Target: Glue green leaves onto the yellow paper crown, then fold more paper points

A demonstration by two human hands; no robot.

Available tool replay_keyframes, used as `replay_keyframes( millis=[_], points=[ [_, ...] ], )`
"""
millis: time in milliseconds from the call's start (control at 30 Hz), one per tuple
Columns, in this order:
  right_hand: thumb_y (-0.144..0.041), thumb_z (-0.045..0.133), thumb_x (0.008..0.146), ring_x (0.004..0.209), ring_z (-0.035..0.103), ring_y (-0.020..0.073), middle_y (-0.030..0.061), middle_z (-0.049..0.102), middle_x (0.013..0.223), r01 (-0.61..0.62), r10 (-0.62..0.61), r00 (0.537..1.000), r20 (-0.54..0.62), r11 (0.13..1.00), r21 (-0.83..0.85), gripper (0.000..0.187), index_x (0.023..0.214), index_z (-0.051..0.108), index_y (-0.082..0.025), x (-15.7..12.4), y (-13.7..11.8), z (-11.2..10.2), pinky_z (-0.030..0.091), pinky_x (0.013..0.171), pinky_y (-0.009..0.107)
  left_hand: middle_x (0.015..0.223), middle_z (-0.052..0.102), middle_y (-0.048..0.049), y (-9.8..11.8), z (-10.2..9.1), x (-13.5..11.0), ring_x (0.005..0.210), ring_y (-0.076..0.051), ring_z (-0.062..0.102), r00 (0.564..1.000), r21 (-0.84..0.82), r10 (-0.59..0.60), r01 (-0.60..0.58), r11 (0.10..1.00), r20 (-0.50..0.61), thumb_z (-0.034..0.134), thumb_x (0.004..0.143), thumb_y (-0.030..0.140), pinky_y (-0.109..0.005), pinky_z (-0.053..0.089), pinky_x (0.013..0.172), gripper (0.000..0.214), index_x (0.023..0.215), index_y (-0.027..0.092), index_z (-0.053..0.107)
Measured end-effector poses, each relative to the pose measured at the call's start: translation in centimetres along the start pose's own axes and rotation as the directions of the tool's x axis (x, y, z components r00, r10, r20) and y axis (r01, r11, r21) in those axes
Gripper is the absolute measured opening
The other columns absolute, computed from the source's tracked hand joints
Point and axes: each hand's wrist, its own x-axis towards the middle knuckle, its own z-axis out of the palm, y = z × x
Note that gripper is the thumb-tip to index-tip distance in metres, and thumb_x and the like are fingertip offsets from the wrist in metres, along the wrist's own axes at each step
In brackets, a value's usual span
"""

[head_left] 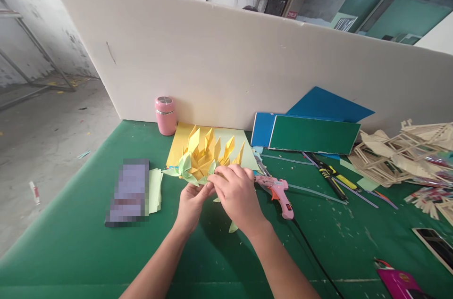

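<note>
A folded paper flower (203,161), with pointed yellow petals and pale green leaves, is held up above the green table. My left hand (191,202) is closed on its lower edge, thumb pressed near a green leaf. My right hand (235,193) is closed at the flower's right side, its fingers pinching around a pale green piece close to the left thumb. The fingertips of both hands nearly meet and partly hide what lies between them. Just right of my right hand lies a pink hot glue gun (279,191), its nozzle end behind the fingers.
Yellow and pale green paper sheets (176,143) lie behind the flower. A pink jar (166,117) stands back left, a blurred dark slab (130,190) nearer. Boards (314,134), cutters (327,176), wooden-stick models (385,157) and a phone (435,247) sit right. A tall white panel (226,63) borders the back.
</note>
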Motion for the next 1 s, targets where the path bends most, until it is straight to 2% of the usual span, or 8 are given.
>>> replay_keyframes(
  millis=[133,233,333,500,600,800,1000],
  points=[
    [-0.011,0.056,0.086,0.086,0.055,0.0175,-0.0017,0.070,0.092,-0.034,0.032,0.999,0.023,0.993,0.113,0.019,0.089,0.066,-0.025,0.2,0.2,-0.4,0.030,0.071,0.033,0.090,0.076,-0.0090,0.1,0.0,0.1,0.087,-0.026,0.071,0.999,-0.004,0.009,-0.009,1.000,-0.036,0.081,0.063,0.036,-0.038,0.055,0.082,0.038,0.092,0.015,0.072],
    [-0.015,0.054,0.087,0.089,0.056,0.0185,-0.0013,0.070,0.097,-0.116,0.128,0.991,-0.040,0.970,0.214,0.019,0.100,0.064,-0.025,0.5,0.8,-0.8,0.033,0.075,0.033,0.087,0.077,-0.0083,0.0,0.0,0.2,0.083,-0.024,0.071,0.997,-0.003,0.004,-0.005,1.000,-0.075,0.082,0.061,0.036,-0.038,0.056,0.083,0.040,0.093,0.015,0.072],
    [-0.016,0.053,0.086,0.096,0.055,0.0219,0.0020,0.068,0.105,-0.184,0.202,0.977,-0.066,0.960,0.210,0.020,0.102,0.062,-0.024,0.8,1.3,-1.0,0.035,0.080,0.036,0.087,0.076,-0.0081,0.0,0.0,0.3,0.081,-0.022,0.071,0.995,0.003,-0.005,0.006,1.000,-0.095,0.083,0.058,0.036,-0.036,0.056,0.081,0.043,0.093,0.014,0.072],
    [-0.009,0.045,0.083,0.104,0.053,0.0248,0.0037,0.063,0.113,-0.200,0.199,0.980,0.023,0.965,0.172,0.030,0.105,0.058,-0.025,1.3,1.6,-1.2,0.035,0.084,0.040,0.087,0.076,-0.0081,-0.2,-0.1,0.3,0.081,-0.022,0.070,0.998,0.033,-0.003,0.005,0.999,-0.067,0.082,0.060,0.036,-0.034,0.056,0.079,0.040,0.092,0.014,0.072],
    [-0.016,0.048,0.083,0.099,0.055,0.0260,0.0071,0.064,0.110,-0.253,0.250,0.967,0.040,0.945,0.207,0.028,0.110,0.050,-0.021,1.6,1.7,-1.3,0.038,0.082,0.041,0.088,0.076,-0.0079,-0.2,-0.2,0.3,0.081,-0.021,0.070,0.999,0.045,0.000,0.003,0.999,-0.053,0.082,0.062,0.036,-0.033,0.056,0.078,0.037,0.091,0.015,0.073],
    [-0.016,0.055,0.076,0.081,0.062,0.0230,0.0031,0.067,0.089,-0.400,0.357,0.916,0.184,0.852,0.337,0.052,0.125,0.039,-0.022,1.9,1.4,-1.2,0.045,0.075,0.039,0.088,0.077,-0.0063,-0.1,-0.2,0.2,0.079,-0.020,0.070,0.998,0.044,-0.020,0.023,0.999,-0.056,0.083,0.060,0.034,-0.031,0.056,0.078,0.036,0.089,0.016,0.073],
    [-0.009,0.056,0.070,0.083,0.062,0.0235,0.0021,0.067,0.083,-0.427,0.412,0.904,0.116,0.855,0.294,0.055,0.122,0.042,-0.021,1.9,1.1,-1.1,0.045,0.077,0.041,0.085,0.077,-0.0080,0.1,0.0,0.2,0.078,-0.022,0.071,1.000,0.074,-0.026,0.026,0.997,-0.004,0.083,0.060,0.035,-0.034,0.056,0.079,0.034,0.084,0.014,0.074]
  ],
)
